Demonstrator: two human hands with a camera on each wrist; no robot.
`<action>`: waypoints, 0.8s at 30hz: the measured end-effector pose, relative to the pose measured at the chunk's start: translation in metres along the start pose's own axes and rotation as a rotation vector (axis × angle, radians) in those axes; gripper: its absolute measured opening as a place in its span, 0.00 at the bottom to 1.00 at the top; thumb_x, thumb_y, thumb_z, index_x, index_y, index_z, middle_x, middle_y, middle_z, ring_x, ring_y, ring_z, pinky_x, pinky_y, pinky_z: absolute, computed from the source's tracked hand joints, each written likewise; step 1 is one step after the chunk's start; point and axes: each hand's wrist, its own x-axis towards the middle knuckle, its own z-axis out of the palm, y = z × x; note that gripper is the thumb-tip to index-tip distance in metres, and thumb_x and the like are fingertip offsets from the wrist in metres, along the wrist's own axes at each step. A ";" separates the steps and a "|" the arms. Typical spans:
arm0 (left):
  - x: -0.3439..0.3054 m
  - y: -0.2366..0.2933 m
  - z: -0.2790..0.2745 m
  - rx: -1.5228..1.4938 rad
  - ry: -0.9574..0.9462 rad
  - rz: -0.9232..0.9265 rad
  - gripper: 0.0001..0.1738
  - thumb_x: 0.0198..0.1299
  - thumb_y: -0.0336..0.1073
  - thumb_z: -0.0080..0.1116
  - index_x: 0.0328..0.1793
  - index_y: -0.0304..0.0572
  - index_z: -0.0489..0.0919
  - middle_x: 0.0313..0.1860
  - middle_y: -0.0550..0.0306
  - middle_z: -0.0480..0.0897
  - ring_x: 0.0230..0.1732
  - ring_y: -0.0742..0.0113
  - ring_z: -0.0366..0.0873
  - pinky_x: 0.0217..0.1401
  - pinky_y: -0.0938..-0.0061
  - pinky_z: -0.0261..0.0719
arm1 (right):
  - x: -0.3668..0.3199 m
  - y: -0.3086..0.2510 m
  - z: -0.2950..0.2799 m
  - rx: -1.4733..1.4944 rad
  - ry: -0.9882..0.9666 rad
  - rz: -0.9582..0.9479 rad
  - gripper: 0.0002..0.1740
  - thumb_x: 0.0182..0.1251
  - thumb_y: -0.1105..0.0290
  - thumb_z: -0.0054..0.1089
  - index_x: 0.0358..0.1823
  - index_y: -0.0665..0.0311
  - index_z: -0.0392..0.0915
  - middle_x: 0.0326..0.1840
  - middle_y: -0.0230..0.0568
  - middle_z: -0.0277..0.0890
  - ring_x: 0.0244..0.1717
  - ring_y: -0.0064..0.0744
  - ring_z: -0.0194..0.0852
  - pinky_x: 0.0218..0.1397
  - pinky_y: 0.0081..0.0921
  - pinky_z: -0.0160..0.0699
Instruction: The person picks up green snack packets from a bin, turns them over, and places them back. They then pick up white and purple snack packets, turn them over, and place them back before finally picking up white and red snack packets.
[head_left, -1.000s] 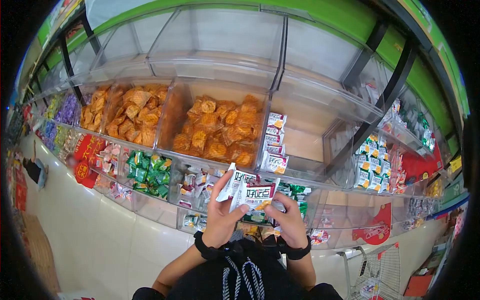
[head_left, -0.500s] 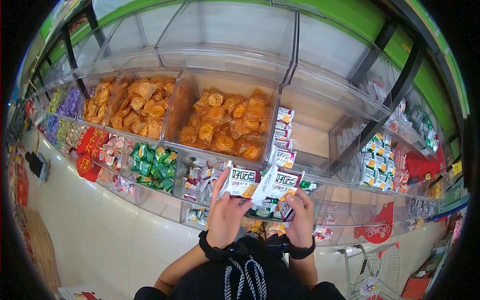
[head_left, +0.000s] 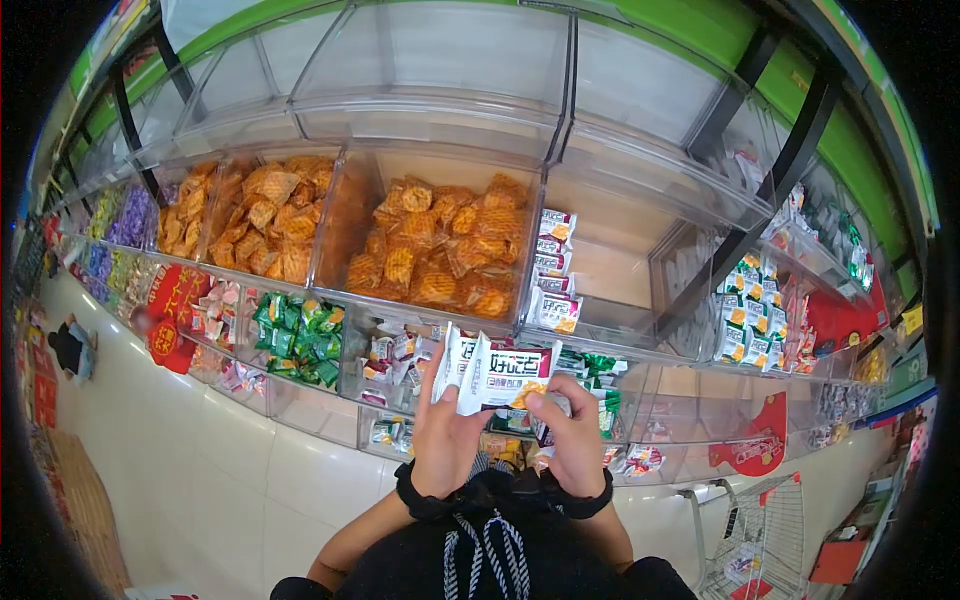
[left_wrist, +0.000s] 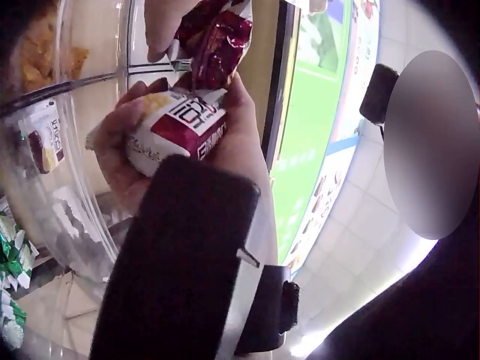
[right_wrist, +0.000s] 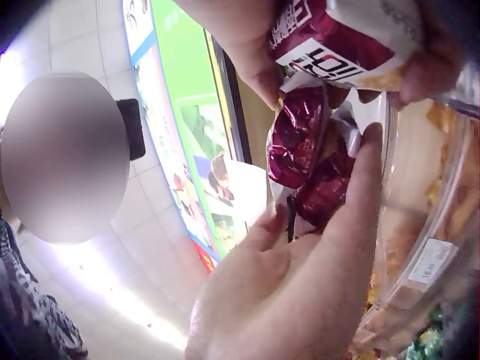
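In front of the chest, both hands hold small white-and-maroon snack packets. My left hand grips a packet from the left, fingers curled round it in the left wrist view. My right hand pinches packets at its thumb and fingertips. Two shiny maroon packet backs show between its thumb and fingers in the right wrist view. From the head, the front packet overlaps another white packet, printed sides up. A darker packet edge shows under the right thumb.
Clear bins with orange snack bags stand ahead. The bin to their right has similar white packets along its left side. Green packets fill a lower bin. A shopping cart stands at the lower right, and a person is far left.
The packets were overlapped, then spread side by side half a second ago, and now overlap again. The right hand has shifted left, toward the left hand.
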 end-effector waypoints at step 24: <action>0.004 -0.016 -0.004 0.254 0.234 -0.034 0.38 0.46 0.15 0.51 0.64 0.41 0.49 0.50 0.50 0.69 0.49 0.64 0.69 0.53 0.70 0.68 | 0.009 -0.014 -0.010 -0.752 -0.074 -0.524 0.44 0.36 0.71 0.71 0.56 0.68 0.54 0.46 0.52 0.67 0.48 0.37 0.68 0.49 0.25 0.67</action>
